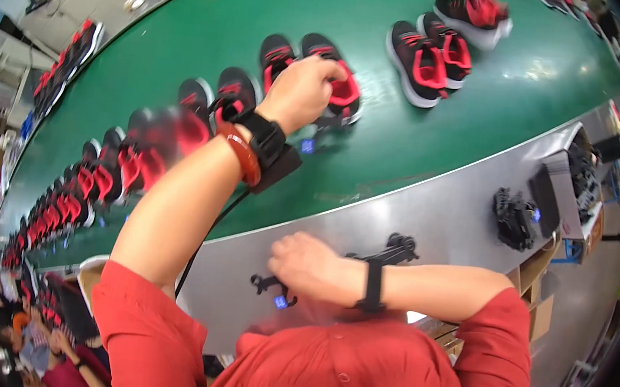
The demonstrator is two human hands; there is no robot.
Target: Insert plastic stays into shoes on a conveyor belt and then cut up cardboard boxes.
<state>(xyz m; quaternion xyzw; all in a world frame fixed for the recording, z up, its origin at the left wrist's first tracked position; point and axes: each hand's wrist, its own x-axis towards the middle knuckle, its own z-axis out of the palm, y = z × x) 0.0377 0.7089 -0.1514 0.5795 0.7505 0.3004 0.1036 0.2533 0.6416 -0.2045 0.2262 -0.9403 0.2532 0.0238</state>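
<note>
At left, a long row of shoes (67, 209) lines the green table (224, 8), toes away and openings toward the person, probably for easy reach. The left hand (302, 93) curls over a pair's right shoe (347, 91); whether it grips cannot be told. The right hand (307, 266) sits low, fingers bent beside a small black part (262, 284) on the metal edge (438, 212); its hold is unclear. More black parts (399, 248) lie near its wrist, and a black pile (513, 220) farther right, seemingly kept close. Beyond, other shoes (420, 68) stand apart, angled differently.
</note>
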